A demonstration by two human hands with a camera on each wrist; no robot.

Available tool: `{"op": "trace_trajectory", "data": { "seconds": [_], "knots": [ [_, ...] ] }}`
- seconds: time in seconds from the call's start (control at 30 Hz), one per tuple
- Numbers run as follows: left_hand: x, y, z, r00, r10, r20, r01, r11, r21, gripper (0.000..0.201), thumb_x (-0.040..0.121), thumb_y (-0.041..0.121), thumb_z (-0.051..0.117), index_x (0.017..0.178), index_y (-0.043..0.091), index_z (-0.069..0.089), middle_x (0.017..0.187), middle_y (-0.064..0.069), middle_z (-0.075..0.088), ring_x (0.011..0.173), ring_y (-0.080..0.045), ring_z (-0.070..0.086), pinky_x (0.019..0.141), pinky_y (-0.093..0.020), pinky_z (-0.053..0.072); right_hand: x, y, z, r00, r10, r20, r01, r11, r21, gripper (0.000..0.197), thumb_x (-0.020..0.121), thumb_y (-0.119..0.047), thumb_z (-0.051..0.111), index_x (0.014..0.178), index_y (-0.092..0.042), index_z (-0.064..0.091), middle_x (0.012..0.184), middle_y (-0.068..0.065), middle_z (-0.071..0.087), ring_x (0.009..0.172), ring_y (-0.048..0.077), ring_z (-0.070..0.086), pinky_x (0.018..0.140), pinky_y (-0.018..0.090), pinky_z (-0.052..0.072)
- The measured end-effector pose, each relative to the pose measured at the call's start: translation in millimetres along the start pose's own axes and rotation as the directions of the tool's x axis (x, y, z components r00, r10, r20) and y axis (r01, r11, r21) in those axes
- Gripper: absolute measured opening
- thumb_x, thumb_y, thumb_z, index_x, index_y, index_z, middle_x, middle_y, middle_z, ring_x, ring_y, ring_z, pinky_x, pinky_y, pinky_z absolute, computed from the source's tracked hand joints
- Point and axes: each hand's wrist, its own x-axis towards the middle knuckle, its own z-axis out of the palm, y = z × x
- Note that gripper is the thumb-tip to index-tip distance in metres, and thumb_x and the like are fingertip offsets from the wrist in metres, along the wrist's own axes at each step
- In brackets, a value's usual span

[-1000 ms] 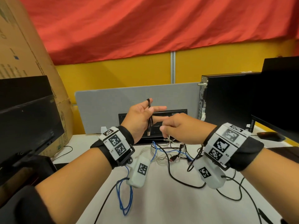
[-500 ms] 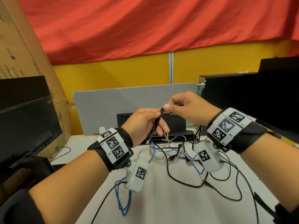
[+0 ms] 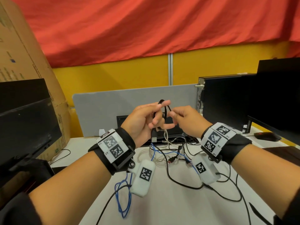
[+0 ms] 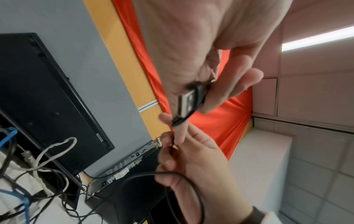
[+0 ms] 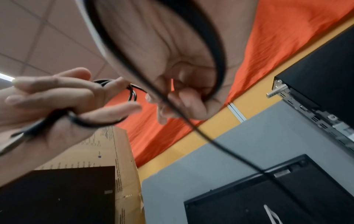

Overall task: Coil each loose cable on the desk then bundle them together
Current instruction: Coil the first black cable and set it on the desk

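A thin black USB cable (image 3: 165,111) is looped in a small coil around the fingers of my left hand (image 3: 159,116), held up above the desk. Its metal USB plug (image 3: 154,138) hangs below that palm and fills the middle of the left wrist view (image 4: 188,103). My right hand (image 3: 174,115) sits just right of the coil and pinches the same cable between thumb and fingertips. From there the free length (image 5: 220,144) drops toward the desk. The coil on the left fingers (image 5: 132,92) shows in the right wrist view.
A tangle of black, white and blue cables (image 3: 170,157) lies on the white desk (image 3: 170,207) under my hands; a blue loop (image 3: 123,200) reaches the near edge. Dark monitors (image 3: 24,127) (image 3: 279,95), a PC tower (image 3: 224,103), a grey divider (image 3: 105,111) and a mouse (image 3: 266,136) surround it.
My right hand has dropped from above the left hand to beside it, laying the cable round the left fingers. The left hand has risen a little and spread its fingers.
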Motion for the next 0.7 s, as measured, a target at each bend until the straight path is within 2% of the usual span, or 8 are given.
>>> {"op": "trace_trajectory", "data": {
  "seconds": [0.07,0.13,0.27,0.4,0.47,0.53,0.63,0.7],
  "knots": [
    [2.3,2.1,1.6,0.999,0.035,-0.037,-0.036,0.999,-0.026,0.036,0.098,0.003,0.040,0.133,-0.006,0.048,0.050,-0.002,0.041,0.042,-0.009,0.029,0.099,-0.063,0.043,-3.7,4.5,8.0,0.993,0.031,0.118,-0.027,0.999,-0.030,0.034,0.100,-0.016,0.046,0.072,-0.031,0.058,0.061,-0.009,0.056,0.047,0.000,0.047,0.052,0.018,0.039],
    [5.8,4.8,1.0,0.995,0.072,-0.074,-0.075,0.996,-0.038,0.036,0.099,0.003,0.040,0.133,-0.005,0.045,0.056,-0.003,0.049,0.041,-0.009,0.034,0.099,-0.062,0.044,-7.5,8.0,14.4,0.973,0.067,0.223,-0.054,0.996,-0.067,0.024,0.099,-0.018,0.049,0.083,-0.029,0.063,0.065,-0.008,0.060,0.052,-0.003,0.053,0.059,0.019,0.041],
    [13.9,9.4,-5.6,0.982,0.145,-0.124,-0.155,0.986,-0.069,0.030,0.101,0.006,0.039,0.129,-0.004,0.043,0.073,-0.007,0.068,0.044,-0.010,0.049,0.100,-0.061,0.043,-14.0,6.0,19.9,0.938,0.073,0.339,-0.056,0.997,-0.060,0.021,0.099,-0.020,0.050,0.089,-0.030,0.066,0.058,-0.010,0.058,0.047,-0.006,0.051,0.057,0.014,0.038],
    [17.7,7.4,-12.6,0.976,0.177,-0.129,-0.191,0.975,-0.110,0.022,0.102,0.007,0.037,0.122,0.000,0.041,0.096,-0.015,0.074,0.056,-0.015,0.064,0.093,-0.052,0.049,-18.3,-6.7,18.9,0.920,0.064,0.386,-0.049,0.998,-0.048,0.021,0.100,-0.020,0.048,0.090,-0.026,0.065,0.059,-0.009,0.057,0.045,-0.004,0.050,0.051,0.013,0.043],
    [19.4,5.4,-15.4,0.975,0.179,-0.134,-0.194,0.975,-0.109,0.020,0.102,0.006,0.036,0.121,0.002,0.039,0.104,-0.017,0.072,0.067,-0.019,0.069,0.094,-0.051,0.048,-19.3,-14.4,18.4,0.914,0.062,0.400,-0.053,0.998,-0.035,0.019,0.099,-0.022,0.052,0.087,-0.025,0.065,0.062,-0.006,0.057,0.046,-0.002,0.052,0.052,0.014,0.047],
    [21.2,3.7,-17.2,0.975,0.177,-0.138,-0.188,0.979,-0.078,0.023,0.103,0.005,0.035,0.126,0.002,0.035,0.110,-0.016,0.071,0.080,-0.025,0.072,0.097,-0.050,0.046,-19.9,-21.4,16.0,0.912,0.055,0.407,-0.040,0.998,-0.047,0.016,0.097,-0.025,0.055,0.085,-0.025,0.065,0.063,-0.005,0.060,0.053,0.005,0.059,0.057,0.018,0.052],
    [22.0,2.0,-18.3,0.975,0.179,-0.133,-0.179,0.984,0.010,0.038,0.103,0.006,0.034,0.140,0.001,0.026,0.110,-0.014,0.072,0.085,-0.027,0.073,0.098,-0.049,0.046,-19.7,-29.0,8.5,0.915,0.033,0.401,0.000,0.997,-0.082,0.014,0.095,-0.024,0.058,0.090,-0.015,0.068,0.060,-0.006,0.063,0.057,0.009,0.064,0.061,0.019,0.055],
    [20.6,2.0,-18.3,0.975,0.195,-0.111,-0.186,0.979,0.085,0.046,0.103,0.006,0.036,0.146,0.001,0.019,0.110,-0.013,0.072,0.086,-0.027,0.073,0.090,-0.041,0.053,-18.6,-31.1,4.0,0.912,0.039,0.407,-0.017,0.998,-0.059,0.014,0.094,-0.021,0.059,0.091,-0.011,0.069,0.059,-0.005,0.064,0.058,0.011,0.065,0.067,0.027,0.059]
  ]
}}
